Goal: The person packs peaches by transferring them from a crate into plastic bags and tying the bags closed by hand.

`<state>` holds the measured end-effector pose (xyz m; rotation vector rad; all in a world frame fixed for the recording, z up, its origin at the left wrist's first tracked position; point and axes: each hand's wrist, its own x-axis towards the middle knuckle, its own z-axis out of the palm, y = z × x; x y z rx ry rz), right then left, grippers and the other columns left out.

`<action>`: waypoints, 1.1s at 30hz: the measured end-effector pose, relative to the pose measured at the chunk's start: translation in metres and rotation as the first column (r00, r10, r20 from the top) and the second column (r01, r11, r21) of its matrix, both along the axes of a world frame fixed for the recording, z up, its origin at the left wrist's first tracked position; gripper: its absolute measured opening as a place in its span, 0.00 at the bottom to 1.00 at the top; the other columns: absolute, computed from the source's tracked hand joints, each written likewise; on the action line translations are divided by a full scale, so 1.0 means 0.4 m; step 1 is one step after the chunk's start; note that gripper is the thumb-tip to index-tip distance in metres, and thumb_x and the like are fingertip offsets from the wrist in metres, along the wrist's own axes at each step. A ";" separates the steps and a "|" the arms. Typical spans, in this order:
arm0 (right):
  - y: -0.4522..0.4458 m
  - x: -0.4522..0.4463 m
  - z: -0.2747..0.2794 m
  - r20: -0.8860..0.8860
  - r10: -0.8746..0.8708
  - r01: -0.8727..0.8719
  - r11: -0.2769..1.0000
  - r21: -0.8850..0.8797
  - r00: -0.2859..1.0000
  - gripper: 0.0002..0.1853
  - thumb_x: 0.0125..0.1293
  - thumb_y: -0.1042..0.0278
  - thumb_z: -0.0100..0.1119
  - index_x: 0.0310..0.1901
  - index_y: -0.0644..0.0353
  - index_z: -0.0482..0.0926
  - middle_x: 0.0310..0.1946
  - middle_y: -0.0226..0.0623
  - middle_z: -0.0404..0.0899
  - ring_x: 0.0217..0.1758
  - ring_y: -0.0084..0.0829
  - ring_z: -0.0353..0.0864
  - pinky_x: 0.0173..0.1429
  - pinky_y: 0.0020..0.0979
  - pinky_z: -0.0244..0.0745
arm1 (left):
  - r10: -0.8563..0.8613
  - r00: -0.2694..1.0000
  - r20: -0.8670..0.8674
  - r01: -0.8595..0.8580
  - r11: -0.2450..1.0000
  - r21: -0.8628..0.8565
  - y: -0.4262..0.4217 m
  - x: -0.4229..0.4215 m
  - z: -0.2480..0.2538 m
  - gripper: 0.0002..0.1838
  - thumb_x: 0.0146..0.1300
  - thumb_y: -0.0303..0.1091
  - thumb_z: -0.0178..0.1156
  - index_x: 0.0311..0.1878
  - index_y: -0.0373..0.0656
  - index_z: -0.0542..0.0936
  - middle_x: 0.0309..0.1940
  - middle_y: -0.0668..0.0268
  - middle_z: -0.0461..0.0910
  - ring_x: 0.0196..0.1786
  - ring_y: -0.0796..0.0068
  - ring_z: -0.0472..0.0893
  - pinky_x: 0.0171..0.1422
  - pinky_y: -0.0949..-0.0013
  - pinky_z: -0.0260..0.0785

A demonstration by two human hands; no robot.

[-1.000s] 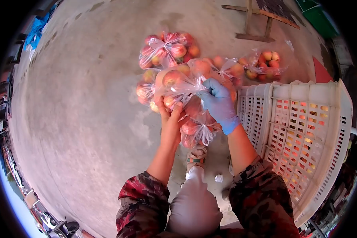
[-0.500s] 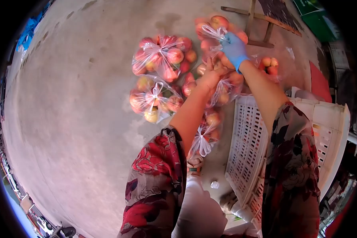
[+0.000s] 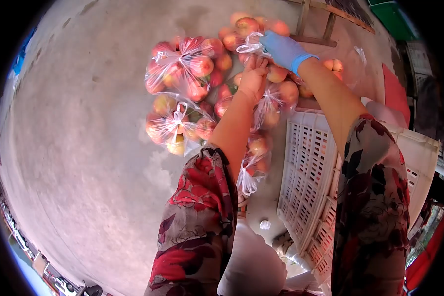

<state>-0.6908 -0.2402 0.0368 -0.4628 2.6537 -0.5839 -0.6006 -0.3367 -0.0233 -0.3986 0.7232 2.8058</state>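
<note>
My right hand [image 3: 282, 51], in a blue glove, is closed on the knotted top of a clear bag of peaches [image 3: 246, 25] at the far end of the group. Just below it, my bare left hand [image 3: 254, 79] is at the near side of that bag; its fingers are partly hidden against it. Other tied bags stand on the floor: a large one [image 3: 185, 65] at upper left, another [image 3: 178, 123] below it, one [image 3: 272, 104] under my wrists and one [image 3: 252, 160] near my foot.
White perforated crates [image 3: 306, 167] with fruit inside stand at the right. Loose-looking peaches [image 3: 333, 65] lie beyond my right forearm. A wooden stand [image 3: 325, 30] is at the top right, near a red sheet [image 3: 395, 93] and a green box [image 3: 390, 19]. A crumpled white scrap [image 3: 265, 224] lies by my foot.
Both hands have moved forward from the near bags with a bag of peaches, now at the group's far end. Since half a second ago that bag has shifted left and lower.
</note>
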 end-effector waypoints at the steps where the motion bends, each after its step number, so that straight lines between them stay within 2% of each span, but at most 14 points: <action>1: -0.007 -0.012 0.025 0.201 -0.250 0.268 0.961 -0.066 0.947 0.09 0.58 0.75 0.45 0.41 0.62 0.72 0.37 0.47 0.73 0.42 0.50 0.73 0.45 0.41 0.70 | -0.033 0.998 0.054 0.030 0.998 0.047 -0.008 0.012 0.017 0.40 0.52 0.14 0.46 0.69 0.39 0.43 0.68 0.55 0.49 0.69 0.62 0.54 0.67 0.67 0.53; 2: -0.016 -0.026 0.051 0.391 -0.455 0.522 0.850 -0.078 0.800 0.10 0.57 0.75 0.46 0.41 0.63 0.72 0.36 0.48 0.74 0.42 0.51 0.74 0.46 0.40 0.71 | -0.094 0.991 0.093 0.090 0.995 0.041 -0.012 0.030 0.031 0.39 0.52 0.15 0.46 0.69 0.38 0.44 0.68 0.55 0.50 0.69 0.62 0.55 0.68 0.66 0.53; 3: 0.027 -0.039 0.004 -0.187 0.000 0.022 0.993 0.117 0.982 0.10 0.56 0.75 0.46 0.40 0.64 0.73 0.35 0.51 0.76 0.41 0.51 0.75 0.45 0.40 0.71 | -0.153 0.980 0.124 0.149 0.988 0.038 -0.011 0.048 0.042 0.38 0.53 0.16 0.46 0.69 0.37 0.45 0.68 0.55 0.50 0.69 0.62 0.55 0.68 0.65 0.52; 6: 0.053 -0.011 -0.015 -0.215 -0.002 0.066 0.954 0.291 0.977 0.13 0.57 0.74 0.45 0.44 0.63 0.73 0.35 0.53 0.76 0.42 0.50 0.76 0.45 0.39 0.72 | -0.222 0.968 0.116 0.217 0.975 0.049 -0.011 0.105 0.060 0.33 0.58 0.23 0.46 0.68 0.36 0.48 0.67 0.56 0.53 0.67 0.64 0.59 0.66 0.62 0.55; 7: 0.045 0.007 -0.005 -0.081 -0.160 0.177 0.934 0.310 0.984 0.22 0.52 0.71 0.54 0.51 0.62 0.70 0.48 0.54 0.72 0.48 0.49 0.74 0.52 0.40 0.70 | -0.223 0.968 0.113 0.218 0.974 0.055 -0.015 0.125 0.075 0.33 0.59 0.25 0.46 0.68 0.35 0.49 0.66 0.57 0.54 0.67 0.64 0.59 0.66 0.62 0.56; 10: 0.038 0.091 -0.020 -0.055 -0.225 0.231 0.935 0.268 0.973 0.23 0.53 0.71 0.52 0.54 0.60 0.68 0.48 0.54 0.71 0.50 0.50 0.73 0.52 0.41 0.70 | -0.157 0.976 0.152 0.145 0.985 0.092 -0.020 0.194 0.111 0.31 0.60 0.28 0.46 0.67 0.36 0.51 0.65 0.58 0.57 0.65 0.65 0.62 0.64 0.62 0.57; 14: -0.049 0.332 -0.002 -0.334 -0.467 0.495 0.869 -0.004 0.819 0.22 0.53 0.69 0.51 0.52 0.59 0.70 0.45 0.51 0.72 0.51 0.50 0.69 0.56 0.43 0.65 | -0.034 0.966 0.257 -0.012 0.985 0.174 -0.030 0.325 0.156 0.31 0.59 0.29 0.48 0.66 0.38 0.55 0.63 0.60 0.61 0.62 0.67 0.65 0.63 0.64 0.57; 18: -0.106 0.583 -0.022 -0.169 -0.621 0.596 0.783 -0.179 0.765 0.20 0.54 0.66 0.54 0.49 0.61 0.73 0.45 0.50 0.73 0.49 0.48 0.71 0.55 0.41 0.66 | 0.010 0.975 0.223 -0.042 0.989 0.140 -0.073 0.506 0.210 0.30 0.59 0.33 0.48 0.66 0.40 0.58 0.61 0.62 0.64 0.60 0.69 0.66 0.63 0.64 0.57; 20: -0.139 0.702 0.060 0.120 -0.739 0.719 0.583 -0.379 0.663 0.16 0.54 0.68 0.54 0.46 0.62 0.75 0.42 0.49 0.75 0.46 0.44 0.74 0.51 0.38 0.69 | 0.002 0.967 0.253 -0.022 0.997 0.075 -0.105 0.606 0.271 0.29 0.59 0.36 0.47 0.65 0.40 0.58 0.61 0.63 0.65 0.60 0.69 0.66 0.63 0.64 0.56; 22: -0.156 0.799 0.117 0.254 -0.704 0.668 0.405 -0.624 0.663 0.13 0.56 0.72 0.53 0.43 0.63 0.76 0.39 0.47 0.77 0.43 0.40 0.76 0.48 0.34 0.71 | -0.009 0.971 0.238 0.011 1.000 -0.008 -0.135 0.685 0.340 0.29 0.60 0.39 0.46 0.65 0.41 0.59 0.62 0.63 0.64 0.62 0.69 0.64 0.65 0.63 0.54; 23: -0.155 0.848 0.202 0.256 -0.669 0.629 0.400 -0.667 0.697 0.12 0.56 0.73 0.52 0.42 0.63 0.76 0.38 0.45 0.78 0.43 0.38 0.77 0.47 0.33 0.71 | -0.018 0.981 0.194 0.023 0.999 -0.023 -0.146 0.721 0.395 0.30 0.60 0.39 0.47 0.66 0.39 0.57 0.63 0.61 0.61 0.63 0.68 0.63 0.65 0.64 0.54; 26: -0.108 0.977 0.502 -0.013 -0.611 0.342 0.460 -0.819 0.792 0.11 0.59 0.76 0.50 0.43 0.62 0.77 0.37 0.38 0.78 0.38 0.29 0.77 0.46 0.26 0.71 | -0.094 0.993 -0.067 0.089 0.994 -0.068 -0.147 0.796 0.581 0.32 0.61 0.40 0.49 0.66 0.37 0.56 0.64 0.59 0.59 0.64 0.67 0.62 0.64 0.66 0.55; 31: 0.071 1.235 0.809 -0.085 -0.630 0.255 0.430 -0.866 0.772 0.10 0.59 0.76 0.49 0.40 0.61 0.77 0.36 0.37 0.78 0.39 0.31 0.75 0.47 0.29 0.70 | -0.361 0.875 -0.323 0.236 0.900 -0.367 -0.024 0.902 0.809 0.29 0.61 0.40 0.49 0.63 0.35 0.60 0.56 0.60 0.67 0.57 0.69 0.68 0.62 0.65 0.58; 33: 0.158 1.340 0.867 -0.184 -0.732 0.232 0.427 -0.874 0.657 0.09 0.59 0.76 0.49 0.40 0.61 0.78 0.35 0.36 0.78 0.39 0.31 0.75 0.47 0.29 0.69 | -0.443 0.819 -0.366 0.322 0.881 -0.346 0.083 0.961 0.918 0.23 0.60 0.34 0.51 0.58 0.35 0.65 0.49 0.61 0.71 0.50 0.72 0.71 0.55 0.67 0.62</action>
